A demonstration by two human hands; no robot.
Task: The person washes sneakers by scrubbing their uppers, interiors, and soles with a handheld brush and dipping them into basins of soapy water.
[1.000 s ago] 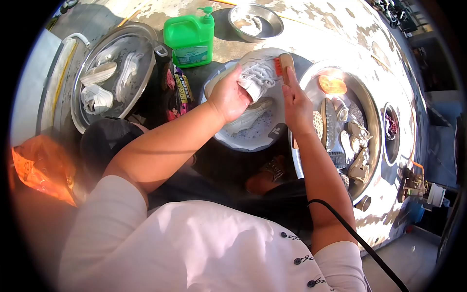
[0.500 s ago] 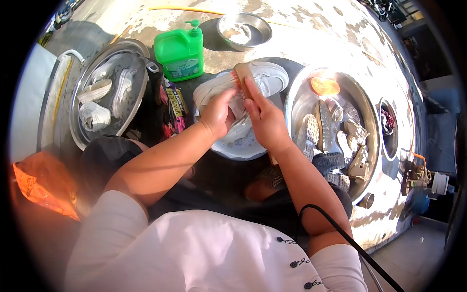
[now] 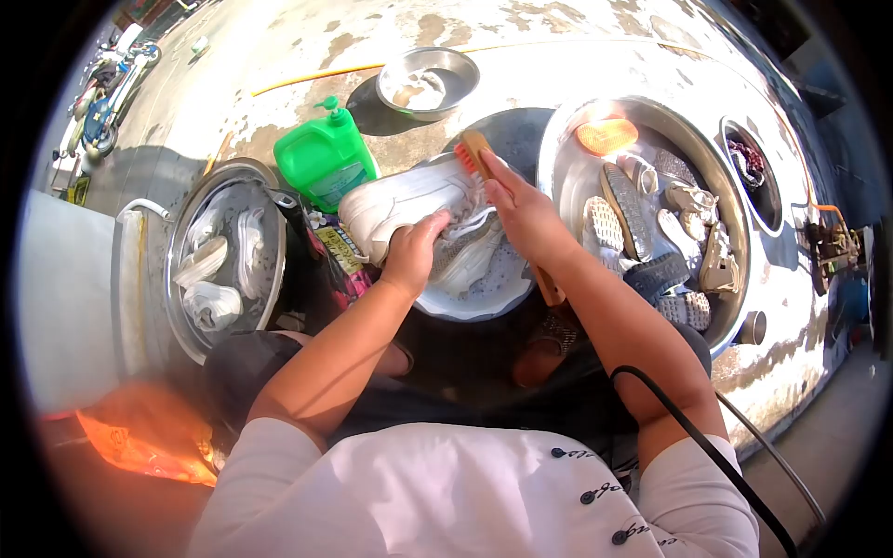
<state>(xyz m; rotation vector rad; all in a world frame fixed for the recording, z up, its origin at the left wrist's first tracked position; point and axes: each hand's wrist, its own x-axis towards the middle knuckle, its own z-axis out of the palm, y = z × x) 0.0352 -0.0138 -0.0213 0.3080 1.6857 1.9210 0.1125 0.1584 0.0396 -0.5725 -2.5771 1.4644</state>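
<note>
I find the left hand (image 3: 412,256) clamped on the white shoe (image 3: 405,202), right hand (image 3: 528,216) around the brush (image 3: 477,149) at the shoe's two o'clock; I advise short strokes.

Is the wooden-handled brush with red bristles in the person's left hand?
No: the right hand grips the brush, while the left hand holds a white laced shoe.

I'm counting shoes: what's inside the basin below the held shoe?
Sudsy water and at least one pale shoe show; whatever lies beneath the held shoe and left hand is covered.
</note>
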